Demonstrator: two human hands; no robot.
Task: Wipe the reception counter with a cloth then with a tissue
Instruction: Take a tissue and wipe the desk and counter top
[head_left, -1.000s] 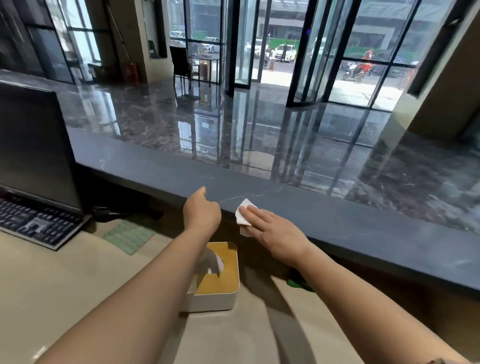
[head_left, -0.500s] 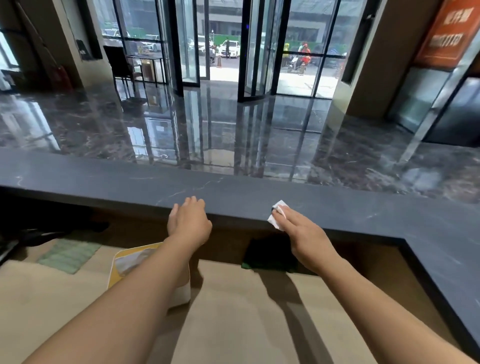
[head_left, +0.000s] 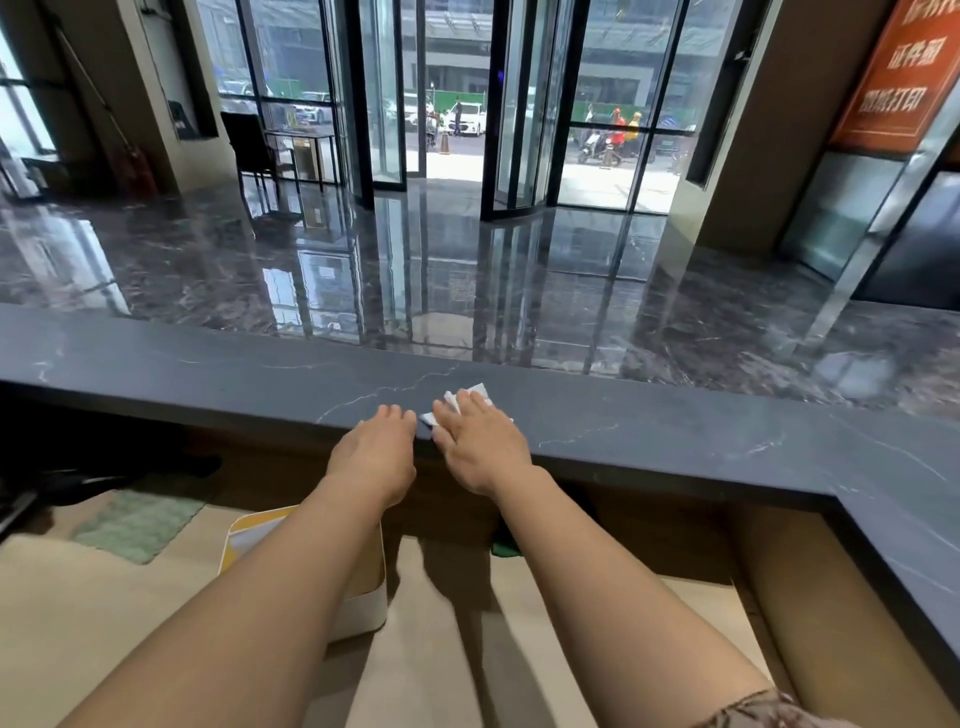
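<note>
The dark grey marble reception counter (head_left: 208, 374) runs across the view and turns toward me at the right. My right hand (head_left: 480, 444) lies flat on its near edge, pressing a folded white tissue (head_left: 475, 396) against the stone; the tissue's corners show past my fingers. My left hand (head_left: 376, 452) rests right beside it on the counter's edge, fingers together, holding nothing. A white tissue box with a yellow top (head_left: 249, 535) stands on the lower desk under my left forearm. A dark green cloth (head_left: 506, 548) peeks out beneath my right forearm.
The beige lower desk (head_left: 78, 623) lies below the counter, with a pale green mat (head_left: 137, 522) at the left and dark equipment at the far left. Beyond the counter are a glossy marble lobby floor and glass doors.
The view has swung right, so the monitor and keyboard have left the frame. My right hand has slid the tissue further onto the counter, and both hands now sit close together.
</note>
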